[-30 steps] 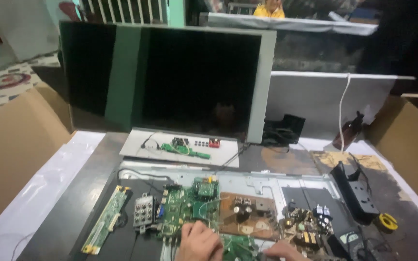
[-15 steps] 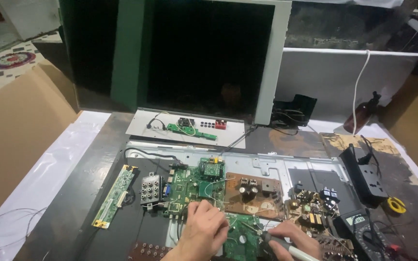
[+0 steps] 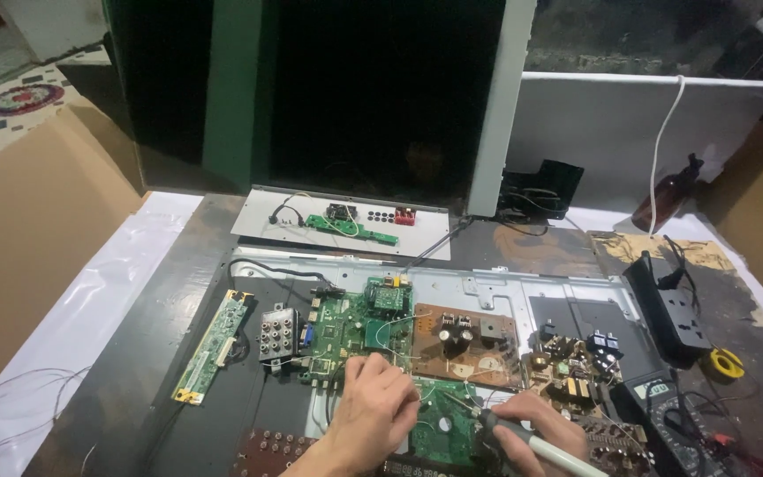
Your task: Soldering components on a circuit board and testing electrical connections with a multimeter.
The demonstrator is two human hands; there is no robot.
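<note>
My right hand (image 3: 536,422) has a closed grip on the iron (image 3: 523,442), tip on the lower board (image 3: 439,424). My left hand (image 3: 373,406) seems to pin that board flat on the surface (image 3: 169,300), fingers curled, steadying it.

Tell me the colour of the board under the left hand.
Green: the circuit board under the left hand shows best in the head view.

Green board (image 3: 359,322), seemingly yellow roll (image 3: 724,363)
</note>
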